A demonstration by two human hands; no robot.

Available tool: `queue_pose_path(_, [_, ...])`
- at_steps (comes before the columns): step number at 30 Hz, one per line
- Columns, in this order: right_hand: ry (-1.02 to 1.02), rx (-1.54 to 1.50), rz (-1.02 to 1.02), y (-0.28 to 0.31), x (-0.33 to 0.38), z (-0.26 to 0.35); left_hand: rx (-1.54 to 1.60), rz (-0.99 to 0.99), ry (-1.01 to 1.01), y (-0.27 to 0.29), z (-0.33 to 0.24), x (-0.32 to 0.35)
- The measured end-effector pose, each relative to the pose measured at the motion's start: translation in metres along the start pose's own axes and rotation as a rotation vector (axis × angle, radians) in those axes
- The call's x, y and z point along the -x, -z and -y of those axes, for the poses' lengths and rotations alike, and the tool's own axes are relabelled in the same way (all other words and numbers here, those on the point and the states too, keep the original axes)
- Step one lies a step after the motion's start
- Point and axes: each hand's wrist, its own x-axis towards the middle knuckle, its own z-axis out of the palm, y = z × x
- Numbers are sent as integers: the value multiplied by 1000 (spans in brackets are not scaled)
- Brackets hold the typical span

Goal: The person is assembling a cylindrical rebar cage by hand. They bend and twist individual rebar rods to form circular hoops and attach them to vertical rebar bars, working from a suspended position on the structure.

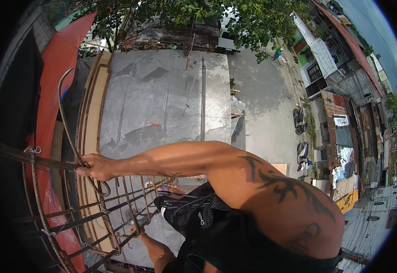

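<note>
The right grip [94,167] is clenched round a bent bar [64,107] of rusty steel, at the spot where that bar crosses a straight bar [21,156] coming in level from the left. The fingers wrap over the top and the knuckles face up. The right arm reaches across from a tattooed shoulder at the lower right. Above the grip the bent bar sweeps up and left in a long curve; just below the grip it hooks round to the right and ends.

The left grip [137,233] is below and to the right of the right one, at the end of a forearm rising from the lower edge. It sits against a bar of the cage [116,214], but it is too small and too hidden to tell whether it is clenched or released.

The cage, a lattice of bars tied with thin wire, spreads below and to the left of both grips. Left of it hangs an orange sheet [57,59]. Above the right grip runs a board edge [94,109], and beyond that, far below, lies a grey concrete slab [162,91]. Well to the right are a street [262,104], parked motorbikes [298,119] and roofs [344,41], with trees [185,13] at the top.
</note>
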Motion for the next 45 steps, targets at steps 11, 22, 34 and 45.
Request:
queue_pose_path(11, [-25,36,59,3,-3,-3,-66,-405,163,-12,31,74])
queue_pose_path(22, [30,18,65,3,-9,-4,282,-445,150,6,-3,255])
queue_pose_path(34, [42,30,171,9,-16,-3,495,339,-211,-1,-260,334])
queue_pose_path(45, [143,158,-191,23,24,16,-572,60,-709,-41,-345,314])
